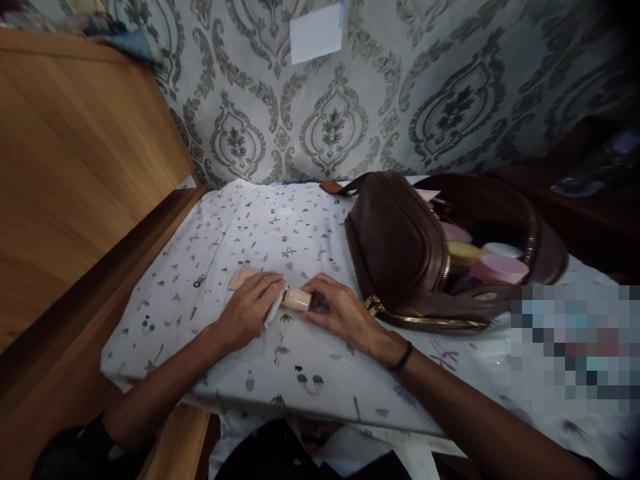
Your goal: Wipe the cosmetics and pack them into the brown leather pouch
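Observation:
A beige cosmetic tube (pixel 297 299) lies level between my two hands, just over the patterned cloth. My left hand (pixel 253 303) is closed over its middle, with a white tissue (pixel 273 312) bunched under the fingers. Beyond those fingers, the tube's flat, paler end (pixel 240 277) pokes out to the left. With thumb and fingers, my right hand (pixel 340 310) grips the tube's right end. A dark band circles my right wrist. The tube's middle is hidden by my left hand.
A brown leather bag (pixel 390 240) stands unzipped at right, with a pink-lidded container (pixel 500 268) and a yellow item (pixel 463 253) inside. White patterned cloth (pixel 280 227) covers the table. A wooden panel (pixel 85 133) rises at left. Patterned wallpaper backs the table. The right edge is pixelated.

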A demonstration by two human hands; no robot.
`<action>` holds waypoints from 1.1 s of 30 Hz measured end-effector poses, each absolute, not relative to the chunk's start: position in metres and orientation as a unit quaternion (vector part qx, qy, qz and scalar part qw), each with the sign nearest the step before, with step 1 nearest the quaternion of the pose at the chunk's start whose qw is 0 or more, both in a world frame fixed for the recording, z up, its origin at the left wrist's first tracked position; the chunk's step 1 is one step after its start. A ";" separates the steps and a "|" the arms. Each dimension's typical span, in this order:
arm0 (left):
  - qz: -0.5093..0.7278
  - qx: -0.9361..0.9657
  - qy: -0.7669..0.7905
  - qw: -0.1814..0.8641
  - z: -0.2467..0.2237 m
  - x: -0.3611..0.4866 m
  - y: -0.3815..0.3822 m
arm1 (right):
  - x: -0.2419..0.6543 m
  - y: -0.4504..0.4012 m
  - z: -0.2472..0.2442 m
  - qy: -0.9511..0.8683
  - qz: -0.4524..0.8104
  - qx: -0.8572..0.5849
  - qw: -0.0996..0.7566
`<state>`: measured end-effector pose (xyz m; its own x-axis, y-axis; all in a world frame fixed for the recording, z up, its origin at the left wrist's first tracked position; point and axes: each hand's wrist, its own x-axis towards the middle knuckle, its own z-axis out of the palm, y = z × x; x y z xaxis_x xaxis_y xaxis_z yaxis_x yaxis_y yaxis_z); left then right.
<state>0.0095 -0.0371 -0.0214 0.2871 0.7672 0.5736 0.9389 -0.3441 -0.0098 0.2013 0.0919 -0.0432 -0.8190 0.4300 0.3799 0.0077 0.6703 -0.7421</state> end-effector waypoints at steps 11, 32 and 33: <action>-0.295 -0.666 -0.678 0.097 -0.042 -0.058 -0.052 | 0.203 0.091 -0.040 -0.876 0.375 -0.133 0.272; -0.267 -0.654 -0.701 0.103 -0.035 -0.051 -0.055 | 0.205 0.088 -0.039 -0.886 0.339 -0.114 0.295; -0.275 -0.655 -0.696 0.108 -0.034 -0.049 -0.055 | 0.205 0.088 -0.039 -0.887 0.338 -0.117 0.293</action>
